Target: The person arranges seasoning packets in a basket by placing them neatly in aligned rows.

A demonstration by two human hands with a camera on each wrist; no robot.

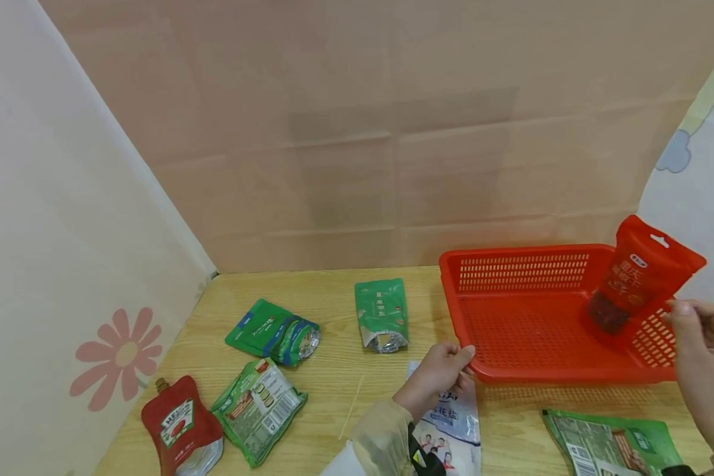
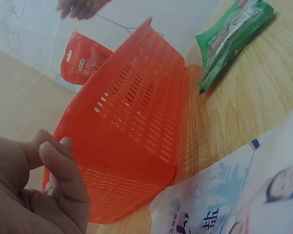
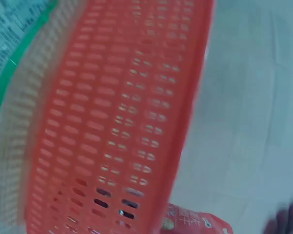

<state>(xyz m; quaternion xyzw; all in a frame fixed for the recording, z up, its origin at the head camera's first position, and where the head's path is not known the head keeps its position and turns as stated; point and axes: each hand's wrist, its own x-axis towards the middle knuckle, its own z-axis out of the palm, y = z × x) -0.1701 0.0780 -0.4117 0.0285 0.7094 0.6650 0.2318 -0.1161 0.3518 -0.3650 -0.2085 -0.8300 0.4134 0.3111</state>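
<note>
A red plastic basket (image 1: 547, 374) stands at the right of the table. My left hand (image 1: 437, 373) pinches its near left corner, thumb over the rim; in the left wrist view the curled fingers (image 2: 63, 170) meet that rim. Leaning upright inside the basket's right end is a red pouch (image 1: 639, 277) with a hang hole and a dark lower window. My right hand (image 1: 708, 363) is beside the basket's right end, fingers loosely bent and apart from the pouch. Its blurred fingertips (image 3: 283, 222) show at the right wrist view's lower corner.
A white-and-blue salt bag (image 1: 452, 423) lies under my left forearm. Near the basket's front is a green packet (image 1: 613, 439). Leftward lie a green pouch (image 1: 383, 307), another green pouch (image 1: 268, 330), a green packet (image 1: 258, 410) and a red ketchup pouch (image 1: 181, 423).
</note>
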